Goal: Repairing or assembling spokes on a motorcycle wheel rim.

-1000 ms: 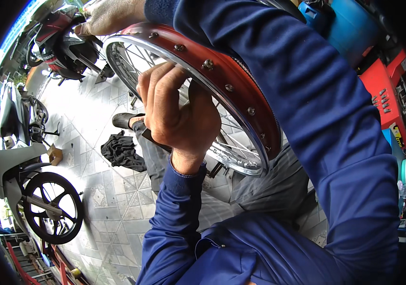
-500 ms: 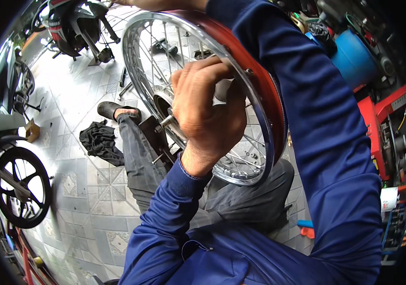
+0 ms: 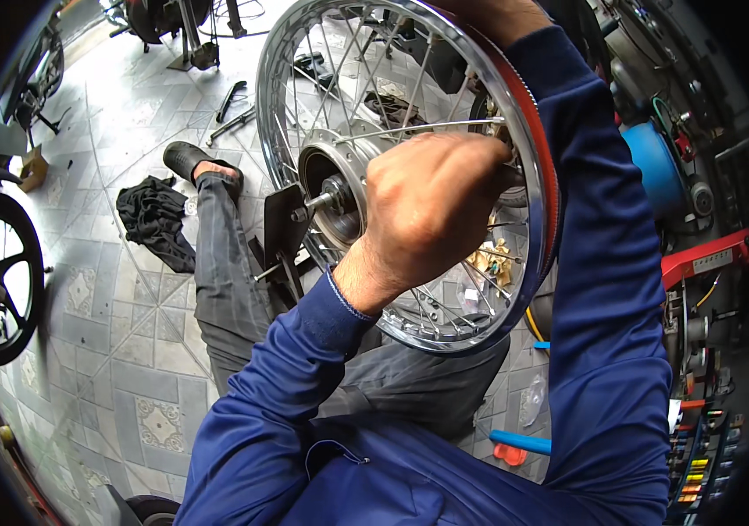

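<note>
A chrome spoked wheel (image 3: 282,140), with a red band (image 3: 539,153) along its outer side, stands tilted above my legs. Its silver hub (image 3: 335,188) has a threaded axle beside a dark metal stand (image 3: 280,230). My left hand (image 3: 431,202) is curled among the spokes near the right side of the rim, back of the hand up; what its fingertips grip is hidden. My right hand (image 3: 506,17) is at the wheel's top right, against the outer side, with its fingers out of sight.
Motorcycles (image 3: 28,79) and a black alloy wheel (image 3: 2,342) are on the left. A black cloth (image 3: 151,223) and tools (image 3: 230,101) lie on the tiled floor. At right are a blue container (image 3: 655,175), red equipment (image 3: 708,254) and assorted small tools.
The wheel appears further right and higher, with more of its hub showing. My left hand has moved rightward along with it; my right hand has shifted from top left to top right.
</note>
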The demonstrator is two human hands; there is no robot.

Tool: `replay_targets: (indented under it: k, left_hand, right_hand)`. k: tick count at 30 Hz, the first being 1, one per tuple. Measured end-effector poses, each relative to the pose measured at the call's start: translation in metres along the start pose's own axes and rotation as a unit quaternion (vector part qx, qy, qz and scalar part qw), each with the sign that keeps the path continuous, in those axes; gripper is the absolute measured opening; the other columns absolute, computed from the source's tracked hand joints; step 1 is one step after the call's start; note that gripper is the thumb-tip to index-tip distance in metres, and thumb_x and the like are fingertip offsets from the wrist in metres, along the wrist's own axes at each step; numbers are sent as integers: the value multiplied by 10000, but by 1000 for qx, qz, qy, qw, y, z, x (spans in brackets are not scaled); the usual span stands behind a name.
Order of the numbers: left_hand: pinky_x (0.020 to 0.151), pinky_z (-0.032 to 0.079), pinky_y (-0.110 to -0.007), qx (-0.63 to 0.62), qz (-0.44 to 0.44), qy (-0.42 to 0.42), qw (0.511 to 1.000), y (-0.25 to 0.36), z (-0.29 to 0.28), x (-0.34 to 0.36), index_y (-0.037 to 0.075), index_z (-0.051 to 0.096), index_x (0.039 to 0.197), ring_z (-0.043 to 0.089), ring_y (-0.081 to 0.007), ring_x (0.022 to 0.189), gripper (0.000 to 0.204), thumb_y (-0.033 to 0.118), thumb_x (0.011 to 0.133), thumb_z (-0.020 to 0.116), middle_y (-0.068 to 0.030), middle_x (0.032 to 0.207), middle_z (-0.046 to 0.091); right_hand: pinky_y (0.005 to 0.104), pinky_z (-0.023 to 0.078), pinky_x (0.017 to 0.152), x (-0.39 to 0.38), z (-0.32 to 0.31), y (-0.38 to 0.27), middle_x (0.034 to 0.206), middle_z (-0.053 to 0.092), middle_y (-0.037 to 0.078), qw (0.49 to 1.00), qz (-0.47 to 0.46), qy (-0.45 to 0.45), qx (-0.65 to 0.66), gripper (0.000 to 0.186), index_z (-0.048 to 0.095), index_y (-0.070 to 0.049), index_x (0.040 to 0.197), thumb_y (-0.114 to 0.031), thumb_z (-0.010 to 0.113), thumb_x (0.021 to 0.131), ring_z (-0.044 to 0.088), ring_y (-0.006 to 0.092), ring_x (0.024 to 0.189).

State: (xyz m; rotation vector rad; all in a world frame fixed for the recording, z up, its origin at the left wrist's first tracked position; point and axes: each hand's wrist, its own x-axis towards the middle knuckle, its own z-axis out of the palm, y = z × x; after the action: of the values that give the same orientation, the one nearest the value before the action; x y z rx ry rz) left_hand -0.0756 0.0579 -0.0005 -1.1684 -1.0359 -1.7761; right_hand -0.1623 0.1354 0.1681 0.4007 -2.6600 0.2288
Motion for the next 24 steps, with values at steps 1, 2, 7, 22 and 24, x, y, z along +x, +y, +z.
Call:
replay_targets:
  k: [1, 2, 7, 22, 24]
  left_hand:
    - [660, 581, -369, 11, 44, -4, 999, -2, 0, 3, -1, 656, 960, 725, -290, 762, 203, -32, 770, 720, -117, 854, 720]
    - [660, 581, -369, 13, 41, 3, 999, -2, 0, 2, -1, 656, 960, 725, -290, 762, 203, -32, 770, 720, -117, 854, 720]
    - [655, 590, -330, -57, -6, -16, 998, -2, -3, -2, -31, 684, 1055, 742, -272, 756, 324, -28, 754, 803, -150, 941, 739]
    - [605, 558, -372, -122, -72, 9, 990, -3, 8, -8, -10, 602, 1096, 703, -296, 700, 365, 42, 794, 801, -123, 846, 683]
    - [595, 545, -378, -124, -88, 44, 987, 0, 10, -8, 8, 618, 1029, 681, -288, 675, 270, 32, 802, 762, -99, 809, 663]
  right_hand:
    - [413, 450, 1083, 0, 1, 3, 1358, 587, 308, 1000, -3, -7, -2, 605, 561, 57, 1352, -473, 436, 1088, 571, 398, 1281]
    - [412, 455, 1077, 1, 3, 10, 1358, 586, 309, 999, -35, 4, -37, 604, 566, 63, 1344, -469, 436, 1090, 575, 400, 1272]
    - [361, 461, 1053, 4, 7, 18, 1323, 644, 217, 998, -14, -7, 64, 603, 591, 61, 1342, -472, 488, 1080, 598, 262, 1227]
    - [432, 529, 1066, -8, 6, -46, 1410, 513, 308, 902, 252, 61, 345, 636, 332, 101, 1494, -364, 484, 1088, 570, 364, 1282]
    - [446, 489, 1105, -9, -1, -24, 1428, 502, 310, 925, 196, -3, 324, 642, 335, 88, 1502, -391, 459, 1093, 530, 377, 1326]
